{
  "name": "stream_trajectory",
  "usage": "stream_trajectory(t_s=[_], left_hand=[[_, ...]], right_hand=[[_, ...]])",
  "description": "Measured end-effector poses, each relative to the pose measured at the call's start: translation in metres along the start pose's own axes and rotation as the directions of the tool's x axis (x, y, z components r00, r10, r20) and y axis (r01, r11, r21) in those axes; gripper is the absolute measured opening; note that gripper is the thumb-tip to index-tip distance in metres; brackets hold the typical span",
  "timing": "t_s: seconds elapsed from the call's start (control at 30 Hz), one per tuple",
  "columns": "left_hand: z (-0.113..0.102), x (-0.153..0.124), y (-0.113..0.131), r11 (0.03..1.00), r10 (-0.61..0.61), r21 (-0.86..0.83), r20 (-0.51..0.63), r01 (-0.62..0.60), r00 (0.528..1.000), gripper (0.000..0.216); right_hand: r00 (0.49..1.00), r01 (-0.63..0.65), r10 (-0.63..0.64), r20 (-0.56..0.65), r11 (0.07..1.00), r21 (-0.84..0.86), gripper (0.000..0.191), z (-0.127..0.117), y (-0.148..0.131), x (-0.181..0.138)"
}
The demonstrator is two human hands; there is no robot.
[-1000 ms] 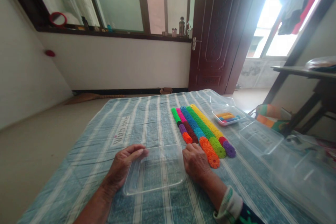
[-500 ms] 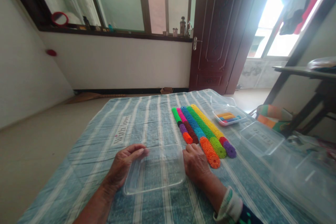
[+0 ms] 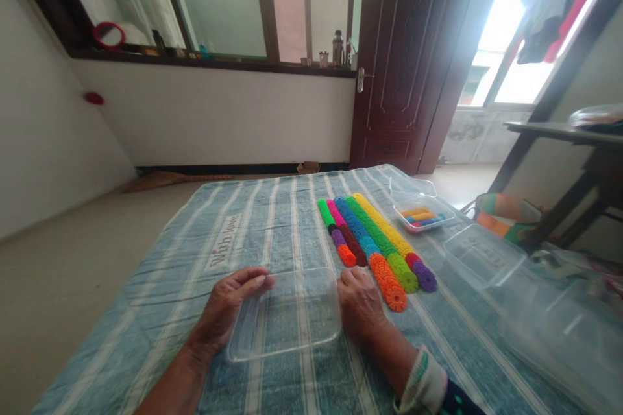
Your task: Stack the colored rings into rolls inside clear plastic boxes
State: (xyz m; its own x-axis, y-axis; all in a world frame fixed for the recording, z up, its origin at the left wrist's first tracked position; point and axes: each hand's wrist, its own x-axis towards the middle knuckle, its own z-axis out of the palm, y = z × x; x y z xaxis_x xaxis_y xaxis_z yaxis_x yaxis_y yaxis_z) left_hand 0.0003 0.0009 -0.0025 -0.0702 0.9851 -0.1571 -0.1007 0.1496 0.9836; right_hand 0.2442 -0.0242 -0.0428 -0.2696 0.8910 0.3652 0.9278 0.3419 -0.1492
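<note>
A clear plastic tray [image 3: 287,314] lies on the blue striped cloth [image 3: 243,233] in front of me. My left hand [image 3: 226,308] grips its left rim, fingers curled over the far corner. My right hand [image 3: 360,305] is closed against its right rim. Just beyond my right hand lie rows of coloured toothed discs [image 3: 372,240] packed edge to edge: green, pink, blue, yellow, orange and purple.
A small clear tray [image 3: 423,214] holding coloured pieces sits at the far right. Another clear container [image 3: 481,253] and larger clear lids [image 3: 559,331] lie to the right. A dark door [image 3: 403,58], a window ledge and a dark side table [image 3: 584,162] stand beyond.
The tray and both hands have shifted very slightly toward me and left; nothing else moved.
</note>
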Motion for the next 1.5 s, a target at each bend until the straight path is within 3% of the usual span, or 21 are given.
stream_trajectory(t_s=[0.57,0.73,0.83,0.9,1.0,1.13,1.27,1.5], left_hand=[[0.0,-0.002,0.005,1.0,-0.027,0.015,-0.012,0.027,1.0,0.033],[-0.008,0.006,0.021,0.989,-0.122,0.095,0.12,0.111,0.985,0.034],[-0.007,0.025,0.033,0.966,-0.12,0.249,0.172,0.074,0.978,0.036],[0.002,0.045,0.04,0.915,-0.071,0.404,0.167,-0.003,0.983,0.039],[0.03,0.079,0.044,0.723,0.002,0.666,0.265,-0.185,0.964,0.037],[0.078,0.126,0.039,0.578,0.097,0.755,0.311,-0.308,0.946,0.039],[0.113,0.157,0.031,0.419,0.184,0.799,0.389,-0.43,0.903,0.058],[0.129,0.175,0.019,0.247,0.196,0.827,0.468,-0.505,0.862,0.065]], right_hand=[[0.99,0.036,-0.032,-0.138,0.999,0.027,0.013,0.015,0.001,-0.001],[0.963,0.057,-0.049,-0.265,0.998,0.021,0.013,0.022,-0.002,-0.002],[0.948,0.079,-0.068,-0.312,0.997,0.022,0.013,0.024,-0.004,-0.002],[0.941,0.081,-0.069,-0.333,0.997,0.021,0.013,0.024,-0.005,-0.002],[0.933,0.075,-0.052,-0.355,0.996,0.051,0.015,0.023,-0.005,-0.001],[0.925,0.078,-0.027,-0.378,0.989,0.121,0.017,0.021,-0.006,0.0],[0.928,0.068,-0.014,-0.373,0.989,0.132,0.017,0.023,-0.007,0.001],[0.932,0.044,0.01,-0.363,0.989,0.139,0.015,0.027,-0.007,0.001]])
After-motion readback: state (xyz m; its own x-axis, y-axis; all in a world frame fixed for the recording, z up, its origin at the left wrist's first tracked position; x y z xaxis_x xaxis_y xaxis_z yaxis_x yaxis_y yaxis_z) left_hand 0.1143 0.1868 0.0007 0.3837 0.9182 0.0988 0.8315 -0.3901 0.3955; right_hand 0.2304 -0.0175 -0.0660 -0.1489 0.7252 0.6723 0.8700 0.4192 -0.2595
